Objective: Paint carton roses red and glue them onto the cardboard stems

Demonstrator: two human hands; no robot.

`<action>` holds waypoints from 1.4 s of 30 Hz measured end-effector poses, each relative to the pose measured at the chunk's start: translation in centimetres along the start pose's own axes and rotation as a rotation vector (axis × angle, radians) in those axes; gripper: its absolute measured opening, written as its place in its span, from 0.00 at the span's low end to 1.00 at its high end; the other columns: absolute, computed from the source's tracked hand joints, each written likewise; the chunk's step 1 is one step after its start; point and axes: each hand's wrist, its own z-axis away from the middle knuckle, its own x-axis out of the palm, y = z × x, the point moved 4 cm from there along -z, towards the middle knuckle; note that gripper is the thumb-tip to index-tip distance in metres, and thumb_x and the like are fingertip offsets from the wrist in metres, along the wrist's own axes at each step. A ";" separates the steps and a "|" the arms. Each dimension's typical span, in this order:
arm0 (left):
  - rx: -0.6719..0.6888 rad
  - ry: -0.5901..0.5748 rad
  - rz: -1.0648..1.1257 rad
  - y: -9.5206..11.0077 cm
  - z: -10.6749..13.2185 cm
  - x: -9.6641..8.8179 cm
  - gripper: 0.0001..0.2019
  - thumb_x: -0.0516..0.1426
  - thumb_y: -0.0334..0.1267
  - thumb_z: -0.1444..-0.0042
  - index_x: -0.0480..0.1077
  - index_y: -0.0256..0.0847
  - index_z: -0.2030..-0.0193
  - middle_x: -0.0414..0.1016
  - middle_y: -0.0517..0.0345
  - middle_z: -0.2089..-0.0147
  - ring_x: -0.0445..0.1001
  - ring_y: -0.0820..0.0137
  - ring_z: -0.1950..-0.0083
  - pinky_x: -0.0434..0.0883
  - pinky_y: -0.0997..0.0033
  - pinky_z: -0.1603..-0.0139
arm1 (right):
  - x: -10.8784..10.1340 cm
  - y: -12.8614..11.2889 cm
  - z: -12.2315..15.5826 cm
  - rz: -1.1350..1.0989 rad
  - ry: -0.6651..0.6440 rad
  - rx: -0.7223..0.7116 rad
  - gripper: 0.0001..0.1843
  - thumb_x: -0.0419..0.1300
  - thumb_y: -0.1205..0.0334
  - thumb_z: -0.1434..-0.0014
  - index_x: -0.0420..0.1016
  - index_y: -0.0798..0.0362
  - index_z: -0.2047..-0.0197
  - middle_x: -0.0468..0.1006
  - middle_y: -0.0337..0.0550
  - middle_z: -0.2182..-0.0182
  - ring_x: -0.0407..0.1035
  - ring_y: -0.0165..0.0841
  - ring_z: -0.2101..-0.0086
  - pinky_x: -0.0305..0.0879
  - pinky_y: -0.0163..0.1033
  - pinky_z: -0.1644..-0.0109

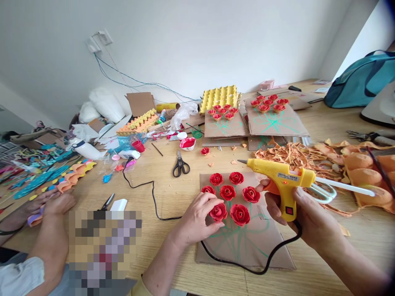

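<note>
In my right hand (304,213) is a yellow hot glue gun (279,174), its nozzle pointing left above the cardboard and a white glue stick (348,187) out of its back. My left hand (199,218) has its thumb and fingers around a red rose (218,212) at the left of the cardboard sheet (247,250). Several more red roses, such as one in the middle (227,193) and one at lower right (240,214), sit on this sheet above green painted stems. The gun's black cord (262,271) loops across the cardboard's lower part.
Black-handled scissors (180,166) lie beyond the cardboard. Orange scraps (280,158) and egg carton pieces (361,174) cover the right. Finished-looking rose panels (276,119) stand behind, near a yellow egg tray (219,98). Another person's hands (58,207) are at left.
</note>
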 end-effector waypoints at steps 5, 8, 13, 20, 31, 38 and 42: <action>-0.020 -0.054 -0.046 0.1 -0.2 0.7 0.25 0.69 0.37 0.46 0.71 0.42 0.42 0.72 0.49 0.45 0.71 0.58 0.43 0.72 0.54 0.40 | 0.2 -0.1 0.0 -0.030 0.022 0.041 0.27 0.55 0.38 0.35 0.72 0.51 0.45 0.68 0.38 0.77 0.57 0.32 0.79 0.47 0.39 0.74; -0.025 -0.063 -0.051 0.1 -0.3 0.8 0.26 0.69 0.36 0.46 0.71 0.43 0.42 0.72 0.49 0.45 0.71 0.58 0.44 0.72 0.54 0.40 | 0.3 -0.1 0.0 -0.017 0.011 0.025 0.27 0.54 0.38 0.35 0.72 0.50 0.46 0.68 0.38 0.77 0.58 0.31 0.79 0.48 0.39 0.74; -0.031 -0.073 -0.073 0.1 -0.2 0.7 0.27 0.69 0.38 0.46 0.70 0.44 0.40 0.73 0.49 0.44 0.71 0.58 0.43 0.72 0.54 0.40 | 0.4 -0.2 0.1 -0.002 -0.019 0.008 0.25 0.52 0.38 0.33 0.73 0.50 0.49 0.69 0.38 0.76 0.57 0.30 0.78 0.49 0.39 0.73; 0.027 0.044 -0.029 0.1 -0.1 -0.1 0.27 0.67 0.47 0.43 0.71 0.41 0.40 0.74 0.46 0.45 0.72 0.57 0.43 0.71 0.54 0.40 | 0.4 -0.3 0.1 -0.013 -0.024 -0.010 0.23 0.52 0.39 0.33 0.72 0.50 0.50 0.72 0.40 0.74 0.58 0.31 0.79 0.51 0.39 0.74; -0.072 0.193 -0.076 -0.6 -3.8 -2.8 0.11 0.61 0.29 0.39 0.75 0.42 0.50 0.78 0.53 0.51 0.75 0.63 0.49 0.71 0.61 0.44 | 0.9 -0.9 0.0 -0.037 -0.024 -0.024 0.25 0.56 0.38 0.35 0.74 0.50 0.49 0.69 0.38 0.77 0.58 0.30 0.80 0.53 0.38 0.74; 0.018 -0.151 -0.308 1.3 -7.8 -0.7 0.22 0.69 0.40 0.45 0.74 0.44 0.44 0.78 0.52 0.47 0.71 0.54 0.44 0.68 0.52 0.43 | 1.0 -1.1 0.0 -0.022 -0.015 -0.022 0.24 0.57 0.36 0.37 0.77 0.47 0.53 0.72 0.39 0.77 0.58 0.32 0.80 0.53 0.41 0.73; -0.018 -0.217 -0.384 1.4 -8.2 0.0 0.21 0.69 0.43 0.45 0.75 0.43 0.46 0.78 0.51 0.49 0.71 0.53 0.45 0.67 0.50 0.45 | 1.3 -1.3 0.0 -0.046 -0.032 -0.030 0.23 0.56 0.37 0.36 0.77 0.45 0.53 0.71 0.39 0.76 0.56 0.32 0.80 0.53 0.41 0.72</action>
